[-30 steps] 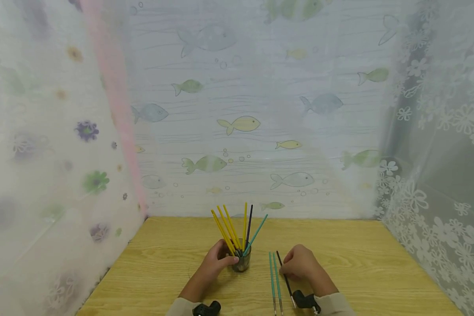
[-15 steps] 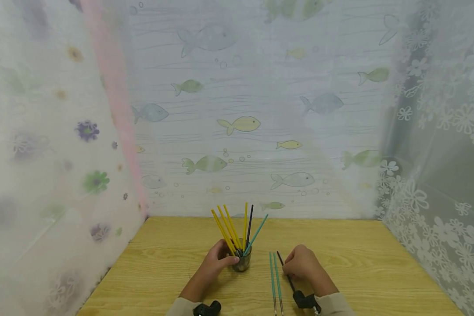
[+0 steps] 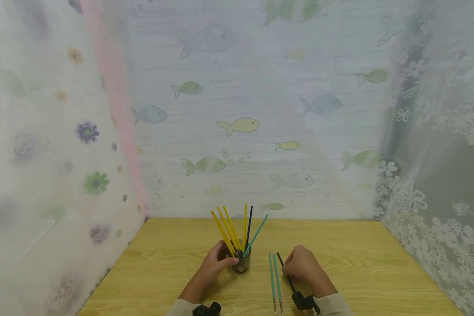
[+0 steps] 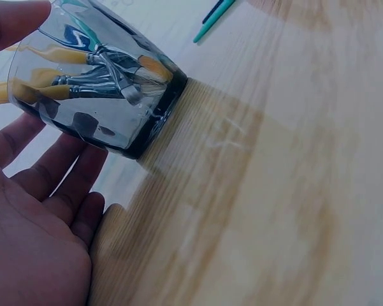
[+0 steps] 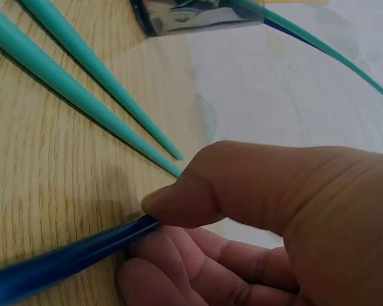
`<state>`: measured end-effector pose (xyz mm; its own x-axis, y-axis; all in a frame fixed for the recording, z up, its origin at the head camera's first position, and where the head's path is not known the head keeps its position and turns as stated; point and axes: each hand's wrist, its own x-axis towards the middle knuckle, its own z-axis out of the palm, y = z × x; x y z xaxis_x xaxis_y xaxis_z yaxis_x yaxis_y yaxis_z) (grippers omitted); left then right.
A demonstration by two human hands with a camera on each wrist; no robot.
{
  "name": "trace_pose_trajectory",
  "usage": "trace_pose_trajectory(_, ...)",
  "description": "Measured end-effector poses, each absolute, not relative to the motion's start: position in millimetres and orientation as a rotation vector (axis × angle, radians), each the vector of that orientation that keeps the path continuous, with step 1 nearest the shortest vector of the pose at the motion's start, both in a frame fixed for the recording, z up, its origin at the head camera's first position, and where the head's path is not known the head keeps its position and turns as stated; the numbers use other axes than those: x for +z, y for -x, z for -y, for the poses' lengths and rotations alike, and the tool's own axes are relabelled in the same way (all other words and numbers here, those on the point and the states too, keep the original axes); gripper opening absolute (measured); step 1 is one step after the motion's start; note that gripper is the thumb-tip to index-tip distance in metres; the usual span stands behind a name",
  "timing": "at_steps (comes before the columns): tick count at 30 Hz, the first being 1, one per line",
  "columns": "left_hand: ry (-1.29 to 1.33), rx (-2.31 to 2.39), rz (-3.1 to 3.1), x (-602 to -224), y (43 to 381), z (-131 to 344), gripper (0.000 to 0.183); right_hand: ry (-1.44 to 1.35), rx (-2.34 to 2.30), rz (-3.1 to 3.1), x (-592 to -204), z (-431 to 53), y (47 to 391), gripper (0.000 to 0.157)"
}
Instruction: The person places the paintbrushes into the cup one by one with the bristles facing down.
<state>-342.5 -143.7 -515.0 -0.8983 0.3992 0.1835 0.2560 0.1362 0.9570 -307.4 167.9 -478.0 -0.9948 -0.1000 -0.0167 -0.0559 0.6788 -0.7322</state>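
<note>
In the head view my left hand (image 3: 213, 263) grips a clear glass cup (image 3: 242, 265), thumb on the near side. The left wrist view shows the fingers behind the cup (image 4: 124, 131) and its dark base. Bristle-end down in it stand several yellow paintbrushes (image 3: 226, 228), a dark one (image 3: 249, 226) and a teal one (image 3: 256, 232). My right hand (image 3: 302, 265) pinches a dark blue paintbrush (image 5: 70, 261) between thumb and fingers, close over the table. Left of it two teal paintbrushes (image 3: 278, 281) lie side by side, bristles toward me.
All this is on a wood-grain table (image 3: 359, 263). A fish-print curtain (image 3: 241, 175) hangs along its back edge, with flowered curtains at the left (image 3: 63, 175) and right (image 3: 430, 206). A black wrist camera (image 3: 304, 300) hides the held brush's lower end.
My right hand has shifted slightly right with the dark blue paintbrush, whose bristle end has passed out of sight behind the wrist camera. My left hand and the cup stay in place.
</note>
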Motion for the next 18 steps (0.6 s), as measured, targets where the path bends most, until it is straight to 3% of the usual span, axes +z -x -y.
trace_pose_trajectory(6, -0.658, 1.886, -2.27, -516, 342, 144, 0.059, 0.028, -1.35, -2.759, -481, -173, 312, 0.006)
trace_pose_trajectory(18, -0.671, 1.895, -2.241, -515, 341, 144, 0.06, -0.169, -1.663, -2.606, -484, -194, 320, 0.026)
